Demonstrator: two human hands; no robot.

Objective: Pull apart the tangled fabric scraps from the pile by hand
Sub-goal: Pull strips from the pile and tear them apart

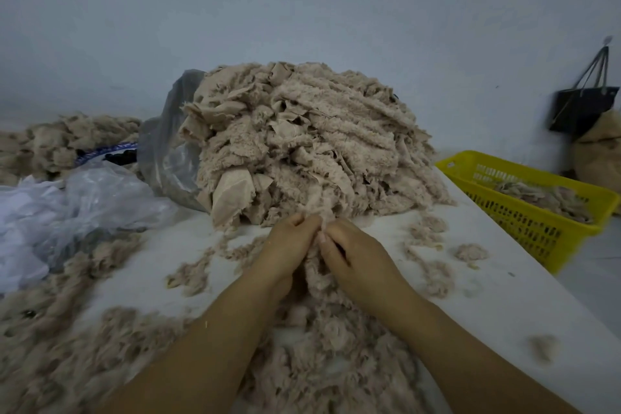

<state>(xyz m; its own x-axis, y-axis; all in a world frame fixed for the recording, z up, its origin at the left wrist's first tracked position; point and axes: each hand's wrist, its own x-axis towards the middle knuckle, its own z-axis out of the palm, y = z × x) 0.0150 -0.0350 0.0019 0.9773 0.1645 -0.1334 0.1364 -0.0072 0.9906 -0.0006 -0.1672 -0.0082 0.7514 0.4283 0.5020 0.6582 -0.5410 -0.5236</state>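
Fabric scraps pile (309, 144): a tall heap of beige fleece and cloth offcuts on the white table (504, 282), at 12 o'clock from the hands. Its near foot touches both fingertips.

Left grip (285, 245): fingers curled, pinching a tuft of scrap (321, 210) at the pile's near edge. Right grip (356, 255): fingers curled, pinching the same tuft just beside the left. The two grips touch or nearly touch; I cannot tell which.

Loose fluff (336, 363) lies under and between the forearms at 6 o'clock, with smaller clumps scattered at 3 and 9 o'clock.

A grey plastic bag (164, 151) lies against the pile at 10 o'clock. Crumpled clear plastic (100, 198) lies at 9 o'clock, with a second beige heap (67, 138) beyond it.

A yellow basket (537, 235) at 2 o'clock holds some scraps. A dark bag (581, 107) hangs on the wall beyond it.
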